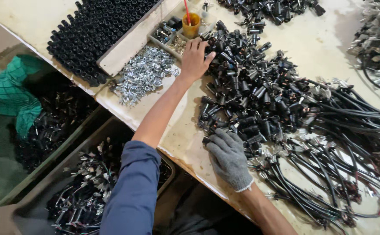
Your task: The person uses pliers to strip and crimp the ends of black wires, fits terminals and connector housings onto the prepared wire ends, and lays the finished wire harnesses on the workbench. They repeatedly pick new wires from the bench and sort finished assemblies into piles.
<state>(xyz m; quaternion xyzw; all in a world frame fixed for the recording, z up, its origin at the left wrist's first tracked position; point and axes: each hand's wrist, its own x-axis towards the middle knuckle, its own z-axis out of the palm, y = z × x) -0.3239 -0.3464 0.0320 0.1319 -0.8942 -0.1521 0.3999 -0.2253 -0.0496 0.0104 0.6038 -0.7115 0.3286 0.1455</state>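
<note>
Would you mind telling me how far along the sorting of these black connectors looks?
Done: a tray holds neat rows of black caps. In hand: the bare left hand and gloved right hand rest on the connector pile. Left: that large pile, plus loose wired leads.

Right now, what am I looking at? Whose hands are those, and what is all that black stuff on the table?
This is one picture, taken by a camera worn on a person's head, looking down at their own two hands. There is no machine here. The left hand is bare and reaches out to the far edge of a big heap of small black plastic parts. The right hand wears a grey knitted glove and rests flat on the near edge of that heap. Whether either hand's fingers grip anything cannot be seen. On the pale table there are also black cables, a pile of small shiny metal pieces, a tray of upright black tubes and a little yellow cup. Bins below hold more parts.
</note>
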